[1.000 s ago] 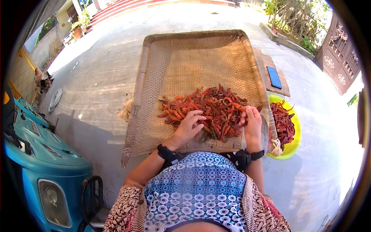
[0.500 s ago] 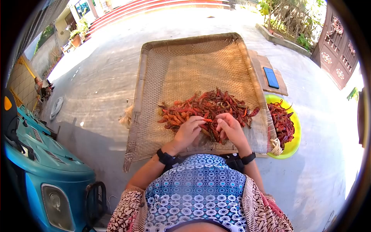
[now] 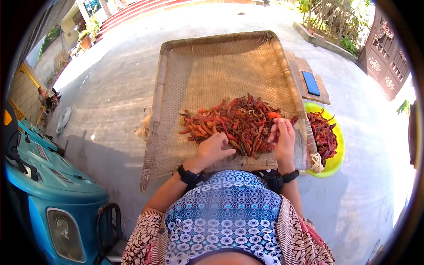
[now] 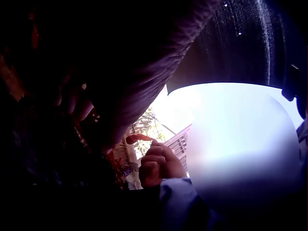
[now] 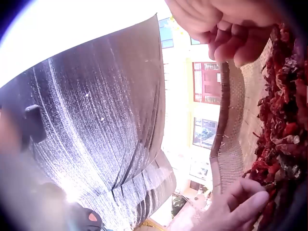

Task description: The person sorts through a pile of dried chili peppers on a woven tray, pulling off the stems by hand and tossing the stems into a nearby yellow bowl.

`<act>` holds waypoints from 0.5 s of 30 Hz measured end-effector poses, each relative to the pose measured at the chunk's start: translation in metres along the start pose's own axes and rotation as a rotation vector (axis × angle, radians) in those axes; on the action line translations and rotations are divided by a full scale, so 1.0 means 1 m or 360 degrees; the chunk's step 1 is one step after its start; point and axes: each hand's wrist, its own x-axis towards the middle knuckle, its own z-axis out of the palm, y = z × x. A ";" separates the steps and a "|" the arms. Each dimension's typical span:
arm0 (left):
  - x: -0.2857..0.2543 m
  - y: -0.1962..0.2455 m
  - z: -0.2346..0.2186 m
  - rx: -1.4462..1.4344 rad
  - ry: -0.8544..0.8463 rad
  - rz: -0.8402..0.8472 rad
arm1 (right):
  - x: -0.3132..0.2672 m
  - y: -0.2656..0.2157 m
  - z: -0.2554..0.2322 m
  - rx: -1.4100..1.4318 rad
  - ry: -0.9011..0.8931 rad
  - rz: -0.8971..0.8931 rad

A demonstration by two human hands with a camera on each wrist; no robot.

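Observation:
A heap of dried red chili peppers (image 3: 238, 123) lies on the near half of a woven tray (image 3: 221, 66). My right hand (image 3: 284, 137) is raised at the heap's right side and pinches one bright orange-red chili pepper (image 3: 274, 115). In the left wrist view the same chili (image 4: 138, 138) sticks out past the fingertips of the right hand (image 4: 161, 163). At the heap's near left edge is my left hand (image 3: 214, 150), thumb pointing out, nothing seen between thumb and fingers. The right wrist view shows this left hand (image 5: 238, 207) with its thumb apart from the fingers, close to the chilies.
A yellow-green basin (image 3: 338, 150) with more red chilies stands on the ground right of the tray. A blue phone (image 3: 310, 83) lies on cardboard (image 3: 324, 95) beyond it. A teal vehicle (image 3: 57, 190) is at the left. A person (image 3: 44, 95) sits far left.
My hands came together over the heap half a second ago and have since parted. The right hand has moved back right with a chili; the left hand's fingertips no longer pinch one.

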 end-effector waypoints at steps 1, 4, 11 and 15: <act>-0.001 0.000 0.000 0.0014 -0.0052 0.0029 | 0.005 -0.002 -0.007 0.0211 0.0102 -0.0074; -0.002 -0.003 0.003 -0.0023 -0.0137 0.0127 | 0.005 -0.022 -0.015 0.0773 0.0447 -0.0043; 0.002 -0.022 0.017 -0.0316 0.0036 0.0295 | -0.006 0.008 -0.011 0.0067 -0.0111 0.0158; 0.005 -0.019 0.008 -0.0438 0.0134 0.0200 | -0.018 0.004 0.015 -0.0349 -0.0523 0.0343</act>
